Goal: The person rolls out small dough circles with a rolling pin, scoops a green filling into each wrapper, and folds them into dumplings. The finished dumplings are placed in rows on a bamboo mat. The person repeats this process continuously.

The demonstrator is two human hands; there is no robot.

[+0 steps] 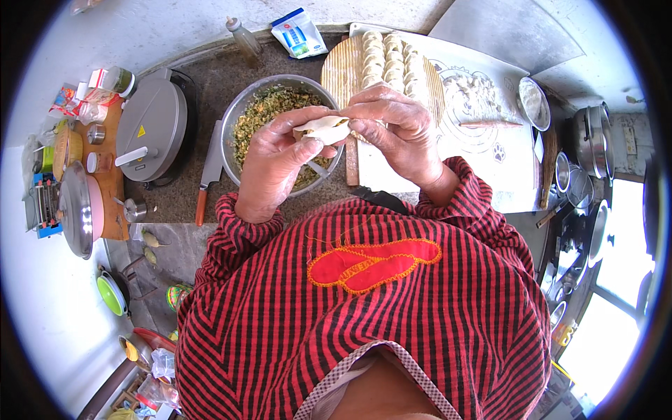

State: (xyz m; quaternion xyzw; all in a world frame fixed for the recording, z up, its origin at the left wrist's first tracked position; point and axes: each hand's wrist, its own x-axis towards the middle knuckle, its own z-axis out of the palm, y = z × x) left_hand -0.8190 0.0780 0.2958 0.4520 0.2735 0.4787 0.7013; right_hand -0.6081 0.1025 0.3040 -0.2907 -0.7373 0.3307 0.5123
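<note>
Both my hands hold one folded dumpling (326,129) over the right side of a steel bowl of chopped green filling (262,113). My left hand (281,157) supports it from the left, thumb in front. The fingertips of my right hand (399,131) pinch its right end, where some filling shows at a gap in the edge. Flour coats my fingers. A utensil handle (317,168) rests in the bowl below the dumpling. Behind my right hand, rows of shaped dumplings (373,58) lie on a round ridged board (338,68).
Left of the bowl lie a cleaver (211,160) and a round grey electric appliance (152,126). A squeeze bottle (244,39) and a white packet (299,34) stand behind. On the right, a floured mat (488,173) bears dough pieces (472,92), a rolling pin (491,124) and a flour bowl (533,103).
</note>
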